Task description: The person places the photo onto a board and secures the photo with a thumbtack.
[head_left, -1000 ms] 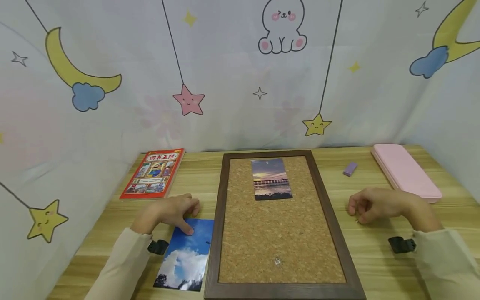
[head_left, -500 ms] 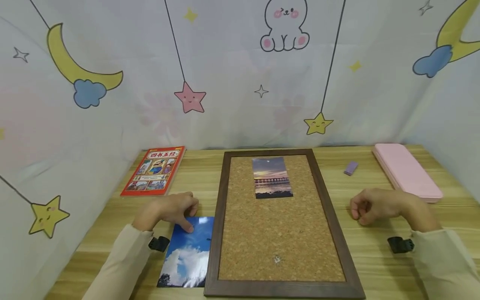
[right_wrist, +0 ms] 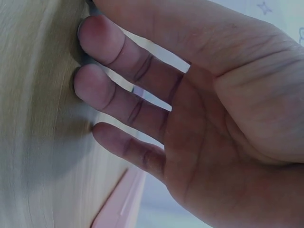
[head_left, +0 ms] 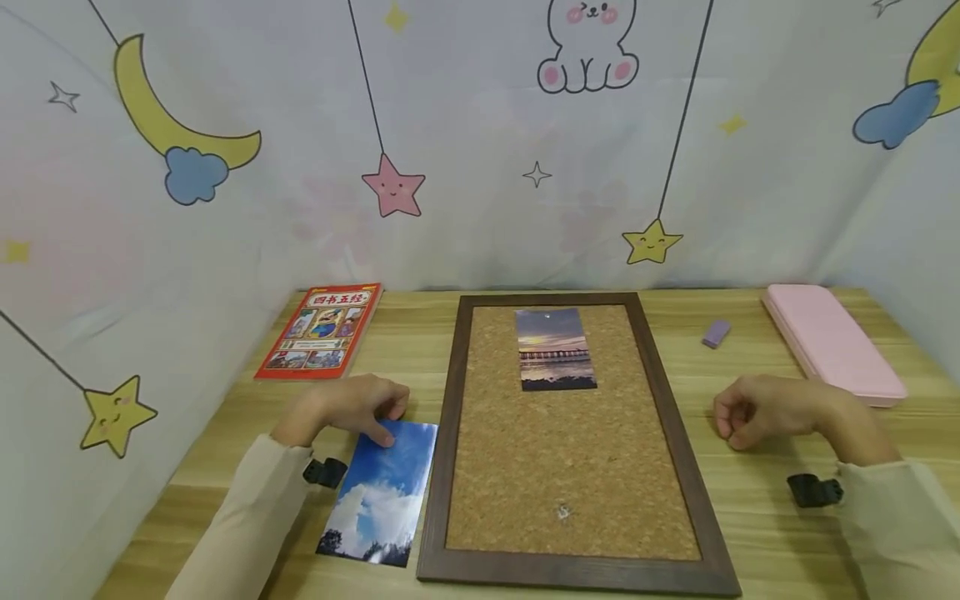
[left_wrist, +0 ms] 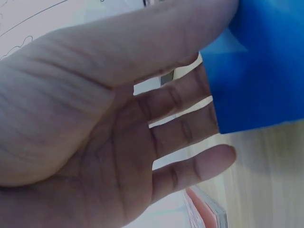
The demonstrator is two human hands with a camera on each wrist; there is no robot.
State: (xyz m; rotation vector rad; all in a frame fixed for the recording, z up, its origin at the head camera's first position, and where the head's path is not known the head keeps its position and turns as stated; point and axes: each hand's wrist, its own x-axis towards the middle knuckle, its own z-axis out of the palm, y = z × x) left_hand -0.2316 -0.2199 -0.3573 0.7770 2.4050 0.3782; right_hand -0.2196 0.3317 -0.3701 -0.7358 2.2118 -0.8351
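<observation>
My left hand pinches the top edge of a glossy photo of blue sky and clouds, just left of a framed cork board. In the left wrist view the thumb lies over the photo's blue corner, with fingers behind it. On the board's upper part, a pier-at-sunset photo is pinned at its top. My right hand sits low over the table right of the board, fingers curled and thumb near the index finger. Its index fingertip is hidden, so I cannot tell whether it holds something small.
A small clear object or cluster sits low on the cork. Behind my left hand lies a red illustrated book. A purple eraser-like block and a pink case lie at the back right. A patterned curtain rises behind the table.
The sky photo has shifted slightly beside the board and turned a little, still held by my left hand. My right hand stays nearly in place. The head view has moved a bit.
</observation>
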